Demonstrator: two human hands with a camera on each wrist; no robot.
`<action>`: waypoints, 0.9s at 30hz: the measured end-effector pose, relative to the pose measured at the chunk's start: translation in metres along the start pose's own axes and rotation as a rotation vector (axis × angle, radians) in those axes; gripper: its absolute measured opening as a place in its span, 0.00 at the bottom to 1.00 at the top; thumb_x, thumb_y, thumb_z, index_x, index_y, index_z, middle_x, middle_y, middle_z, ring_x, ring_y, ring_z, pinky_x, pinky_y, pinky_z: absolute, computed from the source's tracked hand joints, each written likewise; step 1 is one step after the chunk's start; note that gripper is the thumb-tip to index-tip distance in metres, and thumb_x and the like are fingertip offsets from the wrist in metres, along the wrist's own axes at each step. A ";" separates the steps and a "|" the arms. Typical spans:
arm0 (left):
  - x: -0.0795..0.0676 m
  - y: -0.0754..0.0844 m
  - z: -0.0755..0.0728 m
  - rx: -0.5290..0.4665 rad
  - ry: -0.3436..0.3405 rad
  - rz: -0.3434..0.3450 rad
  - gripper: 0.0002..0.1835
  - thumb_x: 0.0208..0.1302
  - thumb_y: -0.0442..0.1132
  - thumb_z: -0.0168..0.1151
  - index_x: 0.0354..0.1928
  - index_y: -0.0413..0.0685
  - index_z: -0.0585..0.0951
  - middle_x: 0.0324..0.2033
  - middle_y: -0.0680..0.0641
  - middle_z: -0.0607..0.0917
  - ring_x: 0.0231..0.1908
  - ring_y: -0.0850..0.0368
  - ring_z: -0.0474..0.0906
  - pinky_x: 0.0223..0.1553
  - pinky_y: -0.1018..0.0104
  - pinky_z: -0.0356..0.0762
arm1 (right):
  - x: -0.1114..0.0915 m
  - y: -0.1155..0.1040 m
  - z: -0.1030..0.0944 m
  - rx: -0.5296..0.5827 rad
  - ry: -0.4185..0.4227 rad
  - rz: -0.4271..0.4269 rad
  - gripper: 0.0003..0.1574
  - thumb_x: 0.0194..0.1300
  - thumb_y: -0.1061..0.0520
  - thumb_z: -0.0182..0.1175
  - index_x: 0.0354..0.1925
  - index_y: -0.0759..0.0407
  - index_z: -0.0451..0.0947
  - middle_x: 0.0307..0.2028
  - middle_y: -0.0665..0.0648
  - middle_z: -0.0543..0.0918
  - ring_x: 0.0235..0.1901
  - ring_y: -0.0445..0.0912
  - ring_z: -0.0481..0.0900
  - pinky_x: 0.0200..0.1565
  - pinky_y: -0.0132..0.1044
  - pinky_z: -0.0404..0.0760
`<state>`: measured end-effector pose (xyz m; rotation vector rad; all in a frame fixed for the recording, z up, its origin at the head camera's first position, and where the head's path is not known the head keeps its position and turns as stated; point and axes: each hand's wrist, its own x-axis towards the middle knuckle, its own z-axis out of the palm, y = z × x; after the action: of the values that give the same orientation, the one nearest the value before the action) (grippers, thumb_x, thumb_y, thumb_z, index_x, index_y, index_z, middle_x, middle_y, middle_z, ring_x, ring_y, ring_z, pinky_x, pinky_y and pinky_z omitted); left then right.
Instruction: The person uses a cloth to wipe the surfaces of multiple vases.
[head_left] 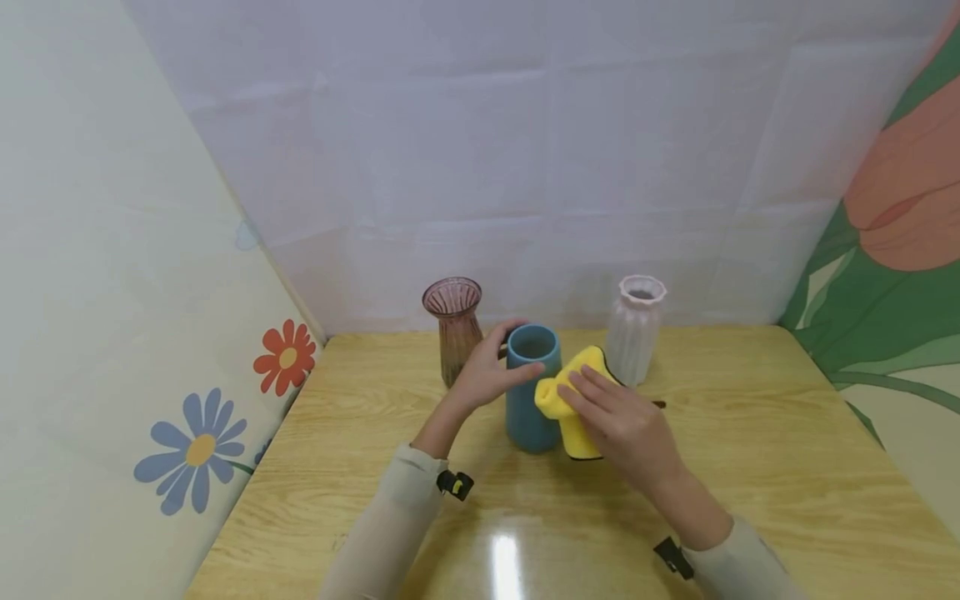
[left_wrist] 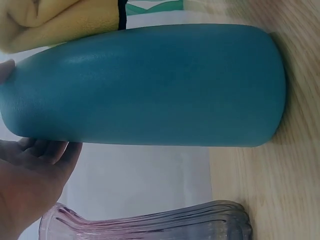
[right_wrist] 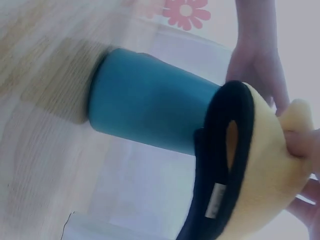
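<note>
A blue vase point(head_left: 531, 421) stands upright on the wooden table. My left hand point(head_left: 483, 373) holds it near the rim, with the thumb across the front and the fingers round the far side. In the left wrist view the vase point(left_wrist: 160, 85) shows a smooth, matte side. A folded yellow cloth point(head_left: 582, 439) with dark edging is in my right hand point(head_left: 626, 429), against the vase's right side in the head view. The right wrist view shows the thumb pressing into the cloth point(right_wrist: 265, 170), whose dark edge bears a small white label.
A ribbed, purplish glass vase point(head_left: 459, 346) stands just left of the blue one, behind my left hand. To the right, a white fluted vase point(head_left: 633, 337) stands behind the cloth. A pale wall sheet point(head_left: 480, 167) hangs along the table's point(head_left: 360, 417) back edge.
</note>
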<state>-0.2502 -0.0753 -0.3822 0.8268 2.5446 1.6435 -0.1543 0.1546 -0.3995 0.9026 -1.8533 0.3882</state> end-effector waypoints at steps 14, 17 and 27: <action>0.003 -0.002 -0.006 0.037 -0.074 0.037 0.37 0.63 0.46 0.70 0.72 0.51 0.68 0.60 0.44 0.80 0.60 0.47 0.77 0.65 0.42 0.70 | -0.004 -0.002 0.031 -0.009 0.046 -0.046 0.20 0.80 0.58 0.48 0.51 0.60 0.87 0.48 0.60 0.89 0.48 0.56 0.87 0.42 0.45 0.86; 0.004 -0.002 -0.007 0.025 -0.092 0.039 0.37 0.63 0.46 0.70 0.72 0.52 0.68 0.59 0.45 0.81 0.59 0.48 0.78 0.63 0.43 0.72 | -0.005 -0.004 0.033 0.015 0.013 -0.025 0.21 0.80 0.57 0.47 0.51 0.61 0.86 0.48 0.61 0.88 0.49 0.57 0.87 0.44 0.45 0.86; 0.006 -0.002 -0.008 -0.036 -0.144 0.028 0.40 0.61 0.52 0.72 0.73 0.58 0.67 0.57 0.47 0.81 0.56 0.52 0.79 0.58 0.46 0.76 | -0.006 -0.010 0.032 0.039 -0.056 0.035 0.23 0.81 0.55 0.45 0.51 0.61 0.86 0.48 0.62 0.87 0.48 0.57 0.87 0.43 0.45 0.86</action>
<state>-0.2588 -0.0802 -0.3783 0.9452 2.4112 1.5694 -0.1663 0.1304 -0.4206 0.9169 -1.9208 0.4263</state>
